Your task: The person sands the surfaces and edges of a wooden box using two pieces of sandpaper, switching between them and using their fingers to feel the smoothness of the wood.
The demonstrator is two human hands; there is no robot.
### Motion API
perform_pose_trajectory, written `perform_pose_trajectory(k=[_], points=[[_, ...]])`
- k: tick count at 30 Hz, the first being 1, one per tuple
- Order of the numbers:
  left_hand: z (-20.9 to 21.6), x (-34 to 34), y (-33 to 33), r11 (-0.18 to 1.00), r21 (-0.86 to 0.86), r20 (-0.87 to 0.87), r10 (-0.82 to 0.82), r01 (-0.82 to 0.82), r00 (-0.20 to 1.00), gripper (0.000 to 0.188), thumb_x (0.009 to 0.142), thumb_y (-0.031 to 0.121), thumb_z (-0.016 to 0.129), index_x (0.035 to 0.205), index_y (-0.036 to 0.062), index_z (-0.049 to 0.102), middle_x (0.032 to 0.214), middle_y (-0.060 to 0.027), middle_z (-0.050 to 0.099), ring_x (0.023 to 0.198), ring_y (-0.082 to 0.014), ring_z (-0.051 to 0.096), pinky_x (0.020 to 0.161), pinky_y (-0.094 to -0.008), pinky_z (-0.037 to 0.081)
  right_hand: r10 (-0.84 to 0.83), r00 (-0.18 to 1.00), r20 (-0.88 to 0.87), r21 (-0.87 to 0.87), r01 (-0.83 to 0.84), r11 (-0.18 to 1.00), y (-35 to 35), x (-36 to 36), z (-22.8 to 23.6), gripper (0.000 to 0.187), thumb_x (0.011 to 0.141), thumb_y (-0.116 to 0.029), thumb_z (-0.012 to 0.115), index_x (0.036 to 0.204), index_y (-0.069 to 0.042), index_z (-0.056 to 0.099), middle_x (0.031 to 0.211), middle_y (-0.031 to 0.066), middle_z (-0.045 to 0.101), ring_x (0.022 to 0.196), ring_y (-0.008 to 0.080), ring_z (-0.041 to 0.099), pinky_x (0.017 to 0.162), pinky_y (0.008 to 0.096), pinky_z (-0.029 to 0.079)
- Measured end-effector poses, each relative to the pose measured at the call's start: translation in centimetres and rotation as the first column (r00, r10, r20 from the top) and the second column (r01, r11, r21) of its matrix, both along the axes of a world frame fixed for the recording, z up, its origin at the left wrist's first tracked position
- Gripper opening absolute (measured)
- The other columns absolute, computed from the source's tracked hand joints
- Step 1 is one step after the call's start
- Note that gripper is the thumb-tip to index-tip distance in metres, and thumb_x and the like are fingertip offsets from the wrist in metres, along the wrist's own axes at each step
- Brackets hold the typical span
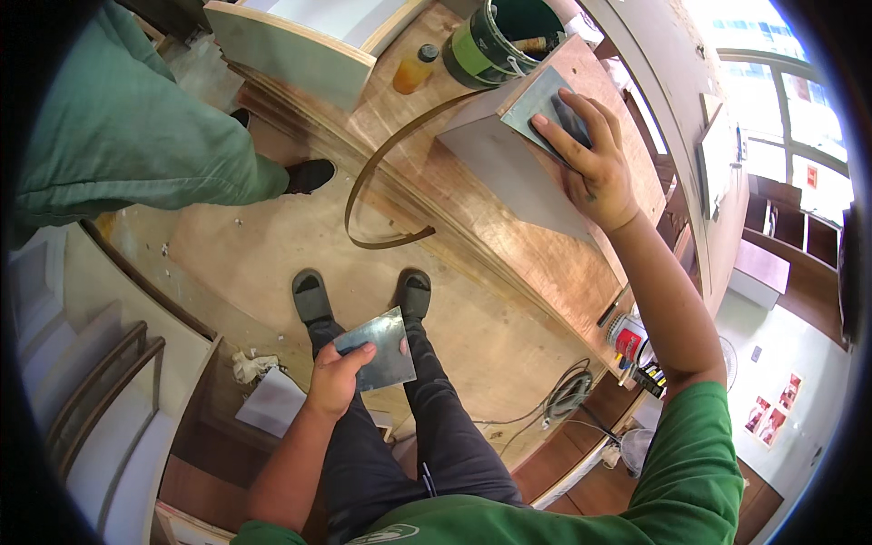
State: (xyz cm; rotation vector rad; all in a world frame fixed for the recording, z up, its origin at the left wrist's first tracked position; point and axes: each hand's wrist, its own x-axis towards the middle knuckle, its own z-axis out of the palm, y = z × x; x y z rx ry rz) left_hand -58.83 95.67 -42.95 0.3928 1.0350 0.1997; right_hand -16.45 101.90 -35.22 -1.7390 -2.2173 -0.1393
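Note:
My left hand point(338, 380) grips a thin, shiny rectangular metal scraper plate point(389, 350) above my legs, thumb on its face. Up at the workbench, my right hand point(595, 177) presses a second flat metal scraper plate point(527, 111) onto the edge of a wooden box point(522, 186) with pale sides; the fingers lie over a darker part of this plate. A long brown edging strip point(361, 186) curves down from near the box's corner, its loose end hanging past the bench. Whether the strip is fixed to the box's edge I cannot tell.
Beyond the strip stand a bottle of amber liquid point(415, 69) and a dark green bucket point(490, 45). A drawer point(300, 45) rests at the far left of the bench. A person's green-trousered leg point(145, 145) is at left. Coiled cable point(570, 391) and a tin point(629, 338) sit at right.

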Motion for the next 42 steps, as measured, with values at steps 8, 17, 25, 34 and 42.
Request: perform_pose_trajectory(k=[8,17,25,34,42], points=[[-0.7,-0.3,-0.4,1.0,0.007,-0.017,0.002,-0.002,1.0,0.024,0.093,0.012,0.063,0.111,-0.0013,0.07,0.099,-0.0013,0.07,0.092,-0.0098,0.062,0.087,-0.0269,0.047,0.0,1.0,0.016,-0.047,0.001,0.999,0.1,0.2,-0.3,0.058,0.074,0.002,0.071,0.126,-0.025,0.07,0.135,0.0155,0.056,0.12,0.0386,0.053,0.097,0.0436,0.052],[-0.6,-0.6,-0.5,1.0,-0.022,-0.004,0.003,-0.003,1.0,0.022,0.093,0.012,0.063,0.11,-0.0007,0.07,0.098,-0.0011,0.071,0.09,-0.0095,0.063,0.085,-0.0268,0.048,-0.021,1.0,-0.008,-0.065,0.021,0.998,0.3,-0.1,0.0,0.06,0.076,0.007,0.065,0.126,-0.024,0.07,0.137,0.0158,0.055,0.122,0.0387,0.053,0.097,0.0421,0.053],[-0.1,-0.4,-0.3,0.998,-0.056,-0.001,-0.01,0.01,1.0,0.022,0.094,0.011,0.062,0.111,-0.0004,0.07,0.099,-0.0021,0.071,0.091,-0.0103,0.064,0.085,-0.0282,0.05,-0.021,1.0,-0.008,-0.077,0.021,0.997,0.3,-0.1,-0.1,0.059,0.077,0.006,0.066,0.127,-0.024,0.069,0.137,0.0165,0.055,0.123,0.04,0.052,0.097,0.0426,0.053],[-0.1,-0.1,-0.2,0.999,-0.048,0.045,-0.01,0.012,0.999,0.024,0.094,0.009,0.059,0.113,-0.0034,0.069,0.103,-0.0056,0.072,0.094,-0.0131,0.067,0.088,-0.0292,0.051,-0.03,1.0,0.007,-0.084,0.031,0.996,0.3,-0.1,-0.1,0.056,0.078,0.004,0.068,0.127,-0.025,0.069,0.138,0.0163,0.055,0.124,0.0404,0.052,0.099,0.043,0.052],[0.2,0.2,0.2,0.998,-0.069,0.043,-0.013,0.015,0.999,0.022,0.091,0.007,0.063,0.111,-0.0006,0.069,0.103,-0.0036,0.071,0.095,-0.0129,0.064,0.088,-0.0288,0.048,-0.038,0.998,0.045,-0.102,0.042,0.994,0.2,-0.6,0.3,0.058,0.078,0.004,0.068,0.128,-0.026,0.069,0.138,0.0159,0.054,0.124,0.0401,0.051,0.099,0.0429,0.052]])
